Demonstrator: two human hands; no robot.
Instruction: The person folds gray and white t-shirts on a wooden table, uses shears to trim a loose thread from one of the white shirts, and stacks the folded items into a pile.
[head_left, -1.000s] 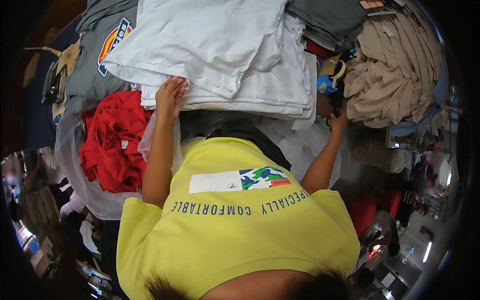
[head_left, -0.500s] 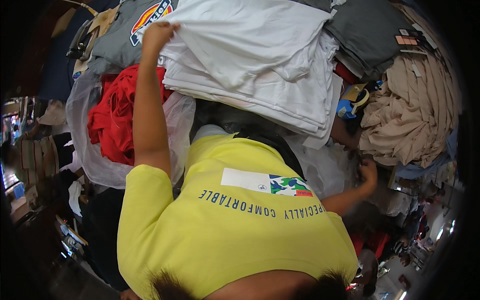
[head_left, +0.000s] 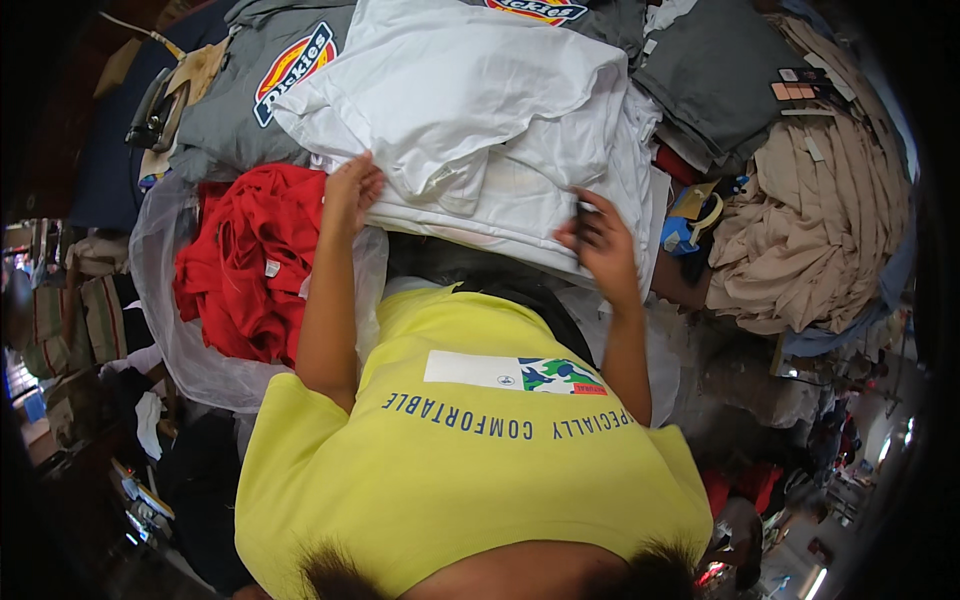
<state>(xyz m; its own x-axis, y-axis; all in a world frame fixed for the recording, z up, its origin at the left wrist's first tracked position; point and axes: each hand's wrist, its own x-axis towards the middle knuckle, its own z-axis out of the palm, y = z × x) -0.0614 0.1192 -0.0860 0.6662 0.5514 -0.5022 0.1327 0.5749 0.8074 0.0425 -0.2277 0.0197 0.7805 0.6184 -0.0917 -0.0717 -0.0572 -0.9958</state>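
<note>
A loose white T-shirt (head_left: 470, 90) lies rumpled on top of a stack of folded white garments (head_left: 545, 225). My left hand (head_left: 350, 195) is at the near left side of the stack, its fingers closed on the near edge of the white T-shirt. Over the stack's near right part is my right hand (head_left: 608, 245), blurred, with its fingers bent. Something small and dark shows among those fingers; its kind cannot be made out.
Red cloth (head_left: 255, 255) fills a clear plastic bag (head_left: 160, 270) at left. Grey shirts (head_left: 235, 105) lie behind. A beige fabric heap (head_left: 800, 220) and a tape roll (head_left: 706, 212) are at right. An iron-like tool (head_left: 152, 115) sits far left.
My left hand has come down toward me from the shirt's far left side. My right hand has moved in from the right to the stack. The white T-shirt has shifted and rumpled.
</note>
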